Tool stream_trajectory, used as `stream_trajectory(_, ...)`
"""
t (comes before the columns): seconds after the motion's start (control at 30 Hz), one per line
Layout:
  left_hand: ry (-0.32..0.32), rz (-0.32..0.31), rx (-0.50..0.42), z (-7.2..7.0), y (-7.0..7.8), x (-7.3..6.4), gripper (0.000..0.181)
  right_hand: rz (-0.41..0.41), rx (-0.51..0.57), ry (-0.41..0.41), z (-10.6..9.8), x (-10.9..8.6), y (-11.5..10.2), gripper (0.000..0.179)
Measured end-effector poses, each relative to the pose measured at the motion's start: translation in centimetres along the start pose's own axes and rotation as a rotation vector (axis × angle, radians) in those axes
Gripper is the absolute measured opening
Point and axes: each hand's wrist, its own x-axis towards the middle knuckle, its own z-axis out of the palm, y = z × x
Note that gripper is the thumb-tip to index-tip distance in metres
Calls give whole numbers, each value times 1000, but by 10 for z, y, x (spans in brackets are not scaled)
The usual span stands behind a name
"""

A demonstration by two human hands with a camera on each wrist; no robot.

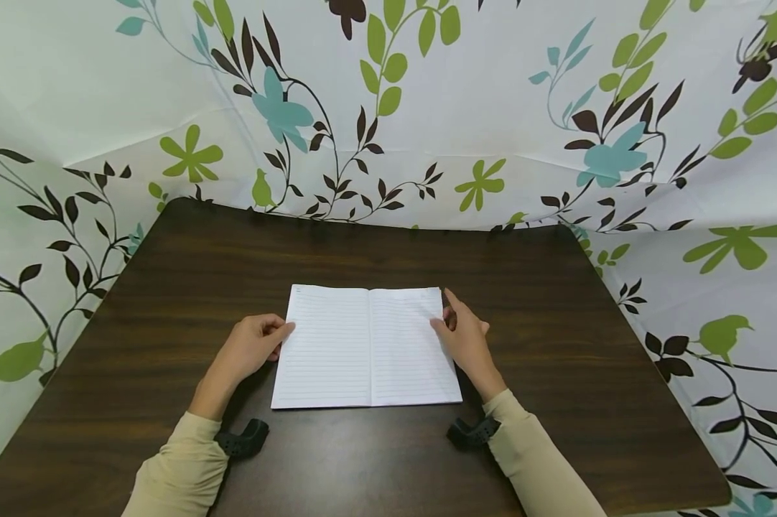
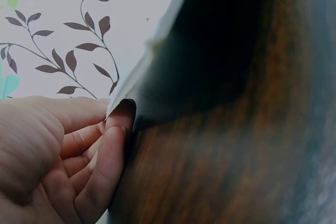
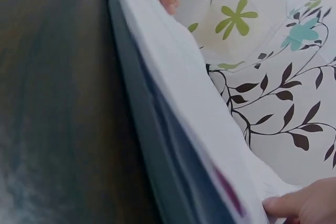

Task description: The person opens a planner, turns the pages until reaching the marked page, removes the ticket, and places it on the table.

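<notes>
An open notebook (image 1: 327,352) with blank ruled pages lies spread at the middle of the dark table. At its left edge my left hand (image 1: 249,346) pinches the pages and cover, thumb above and fingers beneath. The left wrist view shows that hand (image 2: 73,150) against the notebook's dark underside (image 2: 194,72), which is lifted off the wood there. My right hand (image 1: 467,343) grips the right edge, its thumb on the page and its index finger extended along the upper right corner. In the right wrist view, the notebook's layered page edges (image 3: 173,87) fan slightly apart.
The brown wood-grain table (image 1: 556,359) extends around the notebook on all sides. A white curtain (image 1: 492,93) printed with leaves, birds and flowers hangs behind and beside it. Dark bands (image 1: 243,438) sit on both wrists over beige sleeves (image 1: 182,459).
</notes>
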Motion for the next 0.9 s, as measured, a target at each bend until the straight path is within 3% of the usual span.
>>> stream_trajectory(0.13,-7,6,-7,-1,1,1,26,57,86,17,1,3,0,53)
stream_trajectory(0.27,-13,8,-8,-1,1,1,26,54,138,49,2,4,-1,39)
stream_trajectory(0.53,-1,-7,2,1,1,-1,27,58,172,93,5,7,-1,35)
stream_trajectory(0.73,-1,-5,5,0,1,-1,27,-41,126,82,5,3,-4,23)
stream_trajectory(0.9,-2,-5,6,0,1,-1,27,-158,20,-15,2,-4,-14,27)
